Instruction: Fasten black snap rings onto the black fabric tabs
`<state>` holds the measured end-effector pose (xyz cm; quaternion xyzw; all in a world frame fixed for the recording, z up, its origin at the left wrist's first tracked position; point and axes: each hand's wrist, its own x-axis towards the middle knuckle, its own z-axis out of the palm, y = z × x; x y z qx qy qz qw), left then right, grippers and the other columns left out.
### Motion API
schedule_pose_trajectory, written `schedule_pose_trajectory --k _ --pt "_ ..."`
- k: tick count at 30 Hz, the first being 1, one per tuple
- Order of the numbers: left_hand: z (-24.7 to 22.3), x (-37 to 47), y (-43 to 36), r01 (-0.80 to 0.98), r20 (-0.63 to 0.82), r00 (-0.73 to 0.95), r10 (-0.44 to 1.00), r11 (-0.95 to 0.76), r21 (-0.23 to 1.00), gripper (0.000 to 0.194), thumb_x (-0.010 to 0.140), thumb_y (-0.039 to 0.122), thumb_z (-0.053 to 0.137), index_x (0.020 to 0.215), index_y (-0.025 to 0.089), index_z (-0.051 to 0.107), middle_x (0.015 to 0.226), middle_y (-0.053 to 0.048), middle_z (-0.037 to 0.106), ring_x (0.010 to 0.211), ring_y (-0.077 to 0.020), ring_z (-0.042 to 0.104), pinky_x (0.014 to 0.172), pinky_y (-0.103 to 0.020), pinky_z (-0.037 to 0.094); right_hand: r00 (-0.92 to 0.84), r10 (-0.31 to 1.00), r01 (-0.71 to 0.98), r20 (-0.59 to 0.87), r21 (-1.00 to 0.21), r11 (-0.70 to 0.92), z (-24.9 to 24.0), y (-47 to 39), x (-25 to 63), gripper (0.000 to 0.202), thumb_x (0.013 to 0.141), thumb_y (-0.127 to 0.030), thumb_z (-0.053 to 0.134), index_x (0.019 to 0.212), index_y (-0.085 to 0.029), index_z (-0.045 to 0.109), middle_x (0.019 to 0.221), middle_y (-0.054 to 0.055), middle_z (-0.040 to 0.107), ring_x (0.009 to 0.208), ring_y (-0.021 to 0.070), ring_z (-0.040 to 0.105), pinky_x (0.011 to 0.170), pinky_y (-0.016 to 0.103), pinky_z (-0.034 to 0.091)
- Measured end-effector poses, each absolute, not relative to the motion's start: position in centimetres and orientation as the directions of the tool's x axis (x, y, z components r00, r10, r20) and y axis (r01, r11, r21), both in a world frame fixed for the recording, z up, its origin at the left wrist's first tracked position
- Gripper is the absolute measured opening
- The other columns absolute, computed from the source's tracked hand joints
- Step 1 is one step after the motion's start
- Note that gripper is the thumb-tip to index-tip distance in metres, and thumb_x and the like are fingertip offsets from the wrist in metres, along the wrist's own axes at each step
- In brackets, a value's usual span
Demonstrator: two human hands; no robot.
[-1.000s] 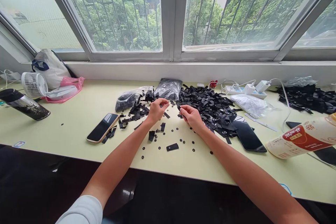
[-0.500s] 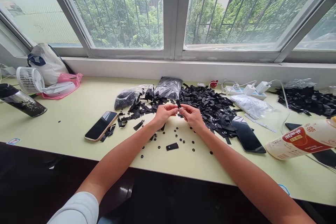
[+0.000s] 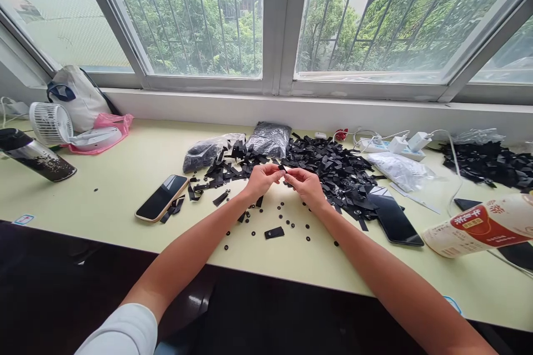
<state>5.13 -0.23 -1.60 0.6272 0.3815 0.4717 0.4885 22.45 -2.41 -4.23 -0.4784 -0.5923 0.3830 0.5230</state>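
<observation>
Between my fingertips is a small black fabric strip [image 3: 282,168], tilted, its lower part hidden by the fingers. My left hand [image 3: 262,180] pinches it from one side, thumb and forefinger together. From the other side my right hand [image 3: 307,184] is closed on it as well, the fingertips of both hands nearly touching. Just beyond the hands spreads a heap of black strips [image 3: 328,163]. One loose strip with a small pale mark [image 3: 274,232] lies nearer me. Around it are scattered several small round black discs [image 3: 292,226].
A phone in a tan case [image 3: 161,198] lies at left, a dark tablet-like device [image 3: 393,216] at right. Plastic bags of black pieces [image 3: 268,138] stand at the back. A paper cup [image 3: 478,226], a power strip [image 3: 370,145], a fan [image 3: 50,123] and a bottle [image 3: 39,155] flank the work area.
The strip between my fingers has tipped from nearly upright to a slant. My hands stay in about the same place, and the view has shifted slightly.
</observation>
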Motion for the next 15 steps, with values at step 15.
schedule_pose_trajectory --k 15 --pt "-2.28 4.72 0.31 0.039 0.325 0.307 0.894 -0.353 0.935 0.029 0.078 0.041 0.076 0.088 0.015 0.070 0.076 -0.004 0.070 0.062 -0.0135 0.061 0.063 -0.030 0.053 -0.061 0.990 -0.009 0.131 -0.991 0.130 -3.90 -2.50 22.47 0.038 0.076 -0.050 0.074 0.097 -0.018 0.077 0.080 0.006 0.071 0.057 0.0112 0.047 0.045 0.024 0.028"
